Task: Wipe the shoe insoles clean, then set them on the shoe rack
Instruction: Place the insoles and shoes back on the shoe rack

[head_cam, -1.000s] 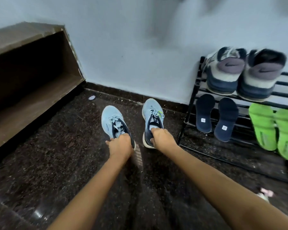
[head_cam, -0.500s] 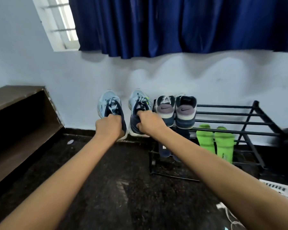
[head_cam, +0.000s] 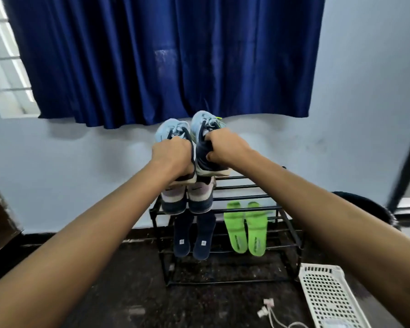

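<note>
The left hand (head_cam: 172,157) and right hand (head_cam: 225,149) are each gripping a light-blue running shoe (head_cam: 173,131) by its collar, likely carrying them to the black shoe rack (head_cam: 291,230) just below.

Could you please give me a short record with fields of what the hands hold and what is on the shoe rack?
left hand: grips one light blue shoe
right hand: grips the other light blue shoe
shoes: held in the air by the shoe rack top
top shelf: grey and navy sneakers
shelf below: navy insoles, green insoles
floor: white basket
</note>
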Demonstrator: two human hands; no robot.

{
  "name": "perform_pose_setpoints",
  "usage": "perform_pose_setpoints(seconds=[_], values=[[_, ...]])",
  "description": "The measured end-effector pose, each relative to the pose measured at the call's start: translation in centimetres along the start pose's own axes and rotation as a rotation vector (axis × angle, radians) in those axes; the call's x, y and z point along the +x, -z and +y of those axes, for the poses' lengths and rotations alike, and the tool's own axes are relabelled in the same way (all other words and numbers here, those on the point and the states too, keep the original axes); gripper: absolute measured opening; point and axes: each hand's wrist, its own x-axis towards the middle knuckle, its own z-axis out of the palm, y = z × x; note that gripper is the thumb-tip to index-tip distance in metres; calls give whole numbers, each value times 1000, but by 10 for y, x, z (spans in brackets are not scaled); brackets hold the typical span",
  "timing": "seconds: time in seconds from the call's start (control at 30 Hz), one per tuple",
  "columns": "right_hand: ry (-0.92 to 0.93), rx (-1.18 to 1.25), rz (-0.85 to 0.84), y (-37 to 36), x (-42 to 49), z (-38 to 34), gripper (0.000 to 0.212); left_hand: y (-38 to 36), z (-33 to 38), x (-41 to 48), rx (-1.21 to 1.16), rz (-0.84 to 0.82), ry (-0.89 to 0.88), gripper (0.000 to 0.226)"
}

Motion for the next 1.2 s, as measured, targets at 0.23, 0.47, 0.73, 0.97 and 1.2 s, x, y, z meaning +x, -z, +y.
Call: perform_pose_setpoints(seconds=[0.23, 0.47, 0.73, 0.97, 1.2], values=[[-115, -76, -18, -12, 2, 87, 21, -30, 77, 35, -87, -3, -116, 24], [-202, -103, -85, -50, -4, 156, 29, -85, 131, 57, -166, -98, -176, 25], [-247, -134, -139, -90, -7, 205, 27, -139, 169, 77, -195, -160, -219, 26], [-278, -140, -185, -110, -8, 227, 29, -163, 184, 89, -214, -205, -232, 26], [-277, -194, -223, -124, -2, 231, 30, -178, 192, 94, -174, -178, -250, 28]])
